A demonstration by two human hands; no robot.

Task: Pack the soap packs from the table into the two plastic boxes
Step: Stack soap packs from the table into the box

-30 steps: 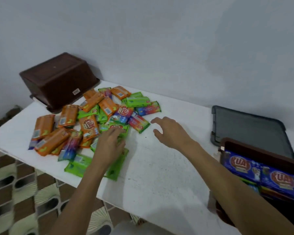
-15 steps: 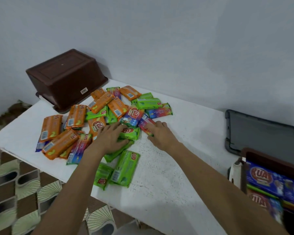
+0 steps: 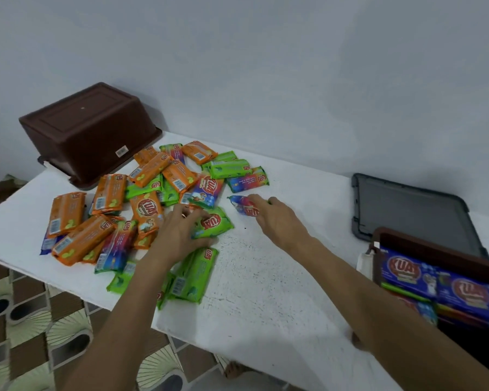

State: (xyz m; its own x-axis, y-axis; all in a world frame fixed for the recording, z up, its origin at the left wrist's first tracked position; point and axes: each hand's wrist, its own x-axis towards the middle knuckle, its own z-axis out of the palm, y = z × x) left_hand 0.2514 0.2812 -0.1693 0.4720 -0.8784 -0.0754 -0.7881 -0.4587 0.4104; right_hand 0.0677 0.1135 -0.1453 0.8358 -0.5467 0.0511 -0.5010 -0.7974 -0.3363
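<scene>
Gripping green soap pack (image 3: pixel 214 223) with left hand (image 3: pixel 181 232), half covering it. Clutching blurred blue-red pack (image 3: pixel 242 206) in right hand (image 3: pixel 277 218), underside unseen.

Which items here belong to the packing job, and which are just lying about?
Job: soap pack pile; green pack, gripped by left hand; red-blue pack, gripped by right hand; upturned brown box; part-filled brown box.
Lying about: grey lid; patterned floor.
</scene>
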